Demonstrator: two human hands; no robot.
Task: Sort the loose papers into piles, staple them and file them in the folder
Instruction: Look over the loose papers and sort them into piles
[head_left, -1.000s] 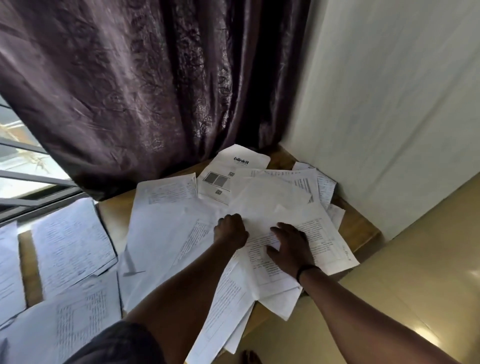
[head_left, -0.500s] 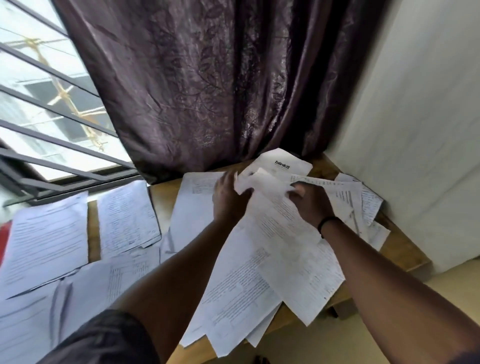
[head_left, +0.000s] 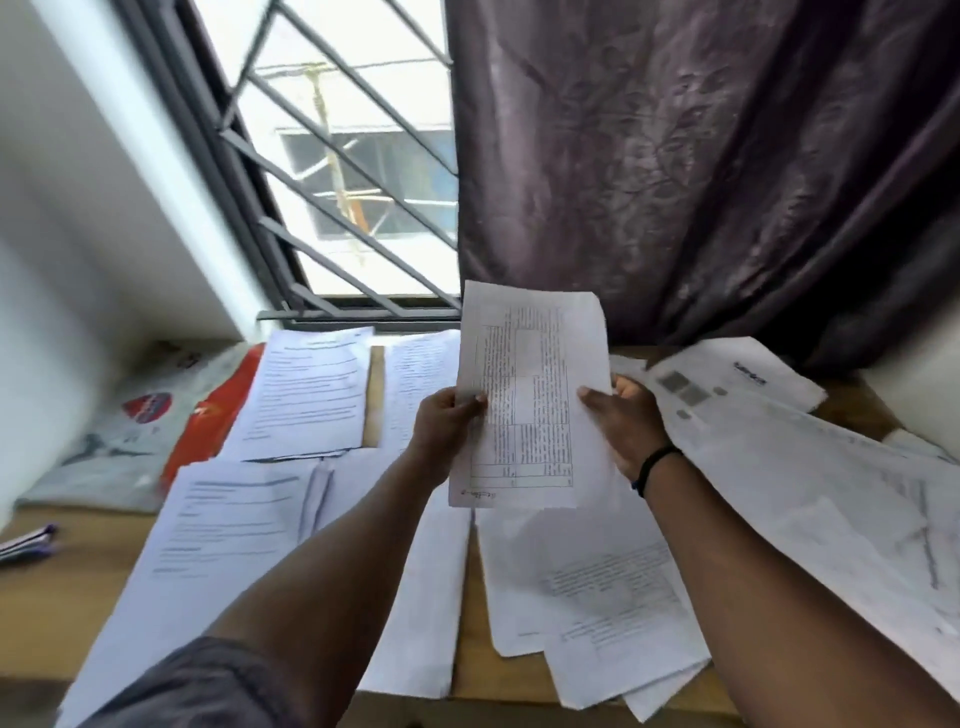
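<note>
A: What was being held, and how?

B: A single printed sheet (head_left: 530, 395), thin and white with a ruled table of dense text, was held upright above the table (head_left: 470, 613). Its left edge was pinched by the left hand (head_left: 447, 431), thumb laid over the front. Its right edge was gripped by the right hand (head_left: 626, 421), where a dark wristband (head_left: 655, 464) was worn.

A: And the remaining papers?

B: They were spread flat over the wooden table. Two stacks of typed pages (head_left: 306, 395) were laid side by side near the window (head_left: 343, 171), and a larger stack (head_left: 223, 530) was set nearer, on the left. A loose, overlapping heap (head_left: 597, 597) was left under the right forearm, with more blurred sheets (head_left: 810, 467) fanned out to the right, one printed with grey squares.

A: Was any container seen?

B: A red, glossy, flat item (head_left: 208, 421) was partly covered by the far stack; whether it was a folder could not be told, and nothing was seen inside it. Beneath it a grey printed bag or cloth (head_left: 119, 441) was laid flat.

A: Textures behind?

B: A dark purple curtain (head_left: 701, 171), creased and faintly patterned, was hung at the right, and a dark metal lattice was fitted across the window.
</note>
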